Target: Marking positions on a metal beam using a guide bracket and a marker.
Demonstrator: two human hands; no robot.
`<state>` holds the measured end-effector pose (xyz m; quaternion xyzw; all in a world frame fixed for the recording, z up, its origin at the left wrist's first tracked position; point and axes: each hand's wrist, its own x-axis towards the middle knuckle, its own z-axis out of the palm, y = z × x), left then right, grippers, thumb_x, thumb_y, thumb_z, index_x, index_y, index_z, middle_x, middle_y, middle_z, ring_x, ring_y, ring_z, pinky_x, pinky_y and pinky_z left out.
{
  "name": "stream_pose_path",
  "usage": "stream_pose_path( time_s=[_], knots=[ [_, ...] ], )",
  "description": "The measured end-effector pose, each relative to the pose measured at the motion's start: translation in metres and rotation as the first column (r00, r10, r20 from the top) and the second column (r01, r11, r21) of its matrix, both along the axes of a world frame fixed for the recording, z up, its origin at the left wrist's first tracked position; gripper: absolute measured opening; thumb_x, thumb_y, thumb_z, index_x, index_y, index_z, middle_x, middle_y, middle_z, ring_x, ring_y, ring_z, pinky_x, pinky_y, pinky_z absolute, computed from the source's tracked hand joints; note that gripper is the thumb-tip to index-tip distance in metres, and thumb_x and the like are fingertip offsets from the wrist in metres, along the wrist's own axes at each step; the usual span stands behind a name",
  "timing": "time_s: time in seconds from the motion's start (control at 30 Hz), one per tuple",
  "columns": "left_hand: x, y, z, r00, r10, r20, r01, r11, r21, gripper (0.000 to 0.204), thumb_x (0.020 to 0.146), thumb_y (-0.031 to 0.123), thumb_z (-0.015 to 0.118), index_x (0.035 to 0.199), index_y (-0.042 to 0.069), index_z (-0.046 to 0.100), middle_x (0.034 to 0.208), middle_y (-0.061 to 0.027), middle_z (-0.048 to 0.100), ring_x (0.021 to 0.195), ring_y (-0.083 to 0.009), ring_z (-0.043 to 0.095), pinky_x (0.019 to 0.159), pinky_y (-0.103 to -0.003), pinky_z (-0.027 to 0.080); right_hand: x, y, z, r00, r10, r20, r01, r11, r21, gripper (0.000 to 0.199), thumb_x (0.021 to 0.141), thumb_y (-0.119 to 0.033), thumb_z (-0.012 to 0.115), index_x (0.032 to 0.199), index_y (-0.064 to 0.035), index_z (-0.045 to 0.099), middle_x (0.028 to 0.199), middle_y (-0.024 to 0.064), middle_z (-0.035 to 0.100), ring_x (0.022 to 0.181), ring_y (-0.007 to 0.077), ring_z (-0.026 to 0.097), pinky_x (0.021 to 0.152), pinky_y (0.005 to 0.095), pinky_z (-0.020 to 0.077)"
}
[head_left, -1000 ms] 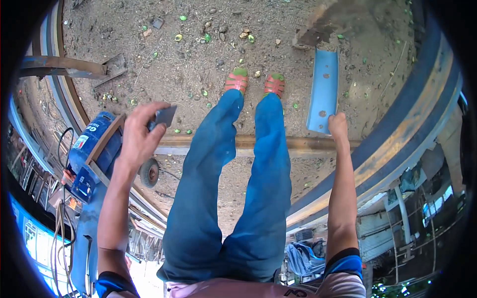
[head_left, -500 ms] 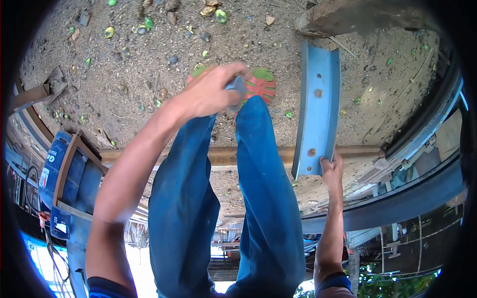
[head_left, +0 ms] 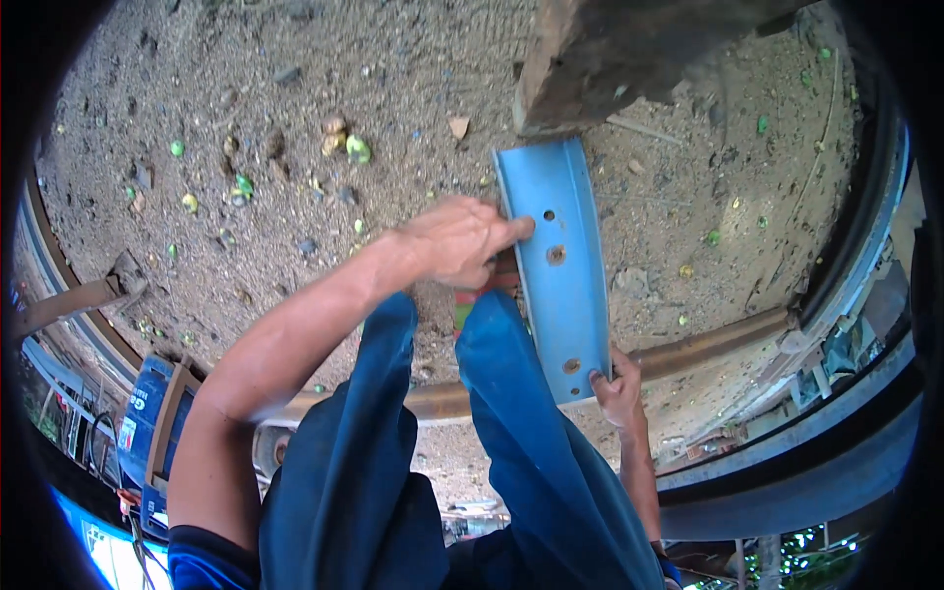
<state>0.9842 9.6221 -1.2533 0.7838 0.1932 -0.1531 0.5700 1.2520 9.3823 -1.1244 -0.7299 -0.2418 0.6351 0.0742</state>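
Note:
A blue-grey metal channel (head_left: 558, 305) with several holes along its face stands at a slant in front of my right knee. My right hand (head_left: 619, 393) grips its near right corner, thumb on the face. My left hand (head_left: 460, 241) is at the channel's far left edge, its index fingertip overlapping the face near a small hole. The other fingers of that hand are curled in; whatever they may hold is hidden. Below this hand, part of a red and green shoe (head_left: 474, 295) shows by my knee.
A thick rusty-brown beam end (head_left: 570, 84) stands just beyond the channel. Behind my knees a brown metal bar (head_left: 708, 344) crosses the sandy ground (head_left: 324, 59), which is strewn with small green and yellow fruits. A blue drum (head_left: 147, 403) stands at left; dark curved metal (head_left: 787, 472) runs along the right.
The channel has moved left and nearer my knee with my right hand on it. My left hand has shifted right to its edge; the grey-blue piece it held no longer shows.

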Motion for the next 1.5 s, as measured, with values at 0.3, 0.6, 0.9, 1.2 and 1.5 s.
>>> stream_pose_path(
  time_s=[0.3,0.6,0.9,1.2,1.5],
  knots=[
    [0.008,0.017,-0.003,0.991,-0.087,0.105,0.081,0.995,0.065,0.049,0.069,0.012,0.066,0.114,-0.004,0.058,0.070,-0.0221,0.067,0.075,-0.0418,0.070,0.071,-0.050,0.056,0.000,-0.024,-0.048,0.997,-0.049,0.067,0.048,0.999,0.015,0.042,0.085,0.003,0.059,0.127,0.0060,0.064,0.107,0.0116,0.073,0.098,0.0155,0.065,0.089,0.0307,0.0509],
    [0.017,0.039,-0.020,0.967,-0.202,0.152,0.169,0.964,0.205,0.049,0.072,0.017,0.066,0.116,-0.004,0.062,0.073,-0.0213,0.069,0.078,-0.0389,0.071,0.079,-0.046,0.055,-0.022,-0.055,-0.106,0.981,-0.158,0.109,0.132,0.968,0.211,0.051,0.082,0.001,0.054,0.132,0.0038,0.062,0.103,0.0135,0.073,0.091,0.0162,0.068,0.082,0.0307,0.0539],
    [0.010,0.032,-0.032,0.969,-0.163,0.183,0.121,0.968,0.219,0.046,0.070,0.016,0.069,0.110,-0.003,0.058,0.068,-0.0221,0.065,0.073,-0.0417,0.068,0.070,-0.050,0.054,-0.039,-0.051,-0.116,0.920,-0.012,0.391,-0.091,0.966,0.242,0.043,0.080,-0.002,0.057,0.121,0.0007,0.069,0.099,0.0226,0.072,0.087,0.0342,0.072,0.079,0.0402,0.0561],
    [0.014,0.031,-0.029,0.974,-0.156,0.162,0.117,0.966,0.228,0.043,0.066,0.014,0.065,0.106,-0.004,0.062,0.070,-0.0225,0.067,0.075,-0.0412,0.069,0.071,-0.049,0.055,-0.041,-0.039,-0.109,0.862,0.039,0.506,-0.284,0.864,0.416,0.034,0.083,-0.004,0.063,0.116,0.0000,0.070,0.094,0.0211,0.065,0.087,0.0400,0.064,0.077,0.0461,0.0527],
    [0.018,0.044,-0.037,0.991,-0.042,0.128,0.015,0.978,0.209,0.048,0.067,0.012,0.064,0.112,-0.003,0.062,0.072,-0.0247,0.067,0.077,-0.0429,0.069,0.074,-0.050,0.055,-0.017,-0.006,-0.136,0.787,-0.043,0.616,-0.371,0.764,0.528,0.030,0.080,0.001,0.067,0.110,0.0034,0.072,0.099,0.0193,0.068,0.092,0.0356,0.066,0.081,0.0424,0.0525]
  ],
)
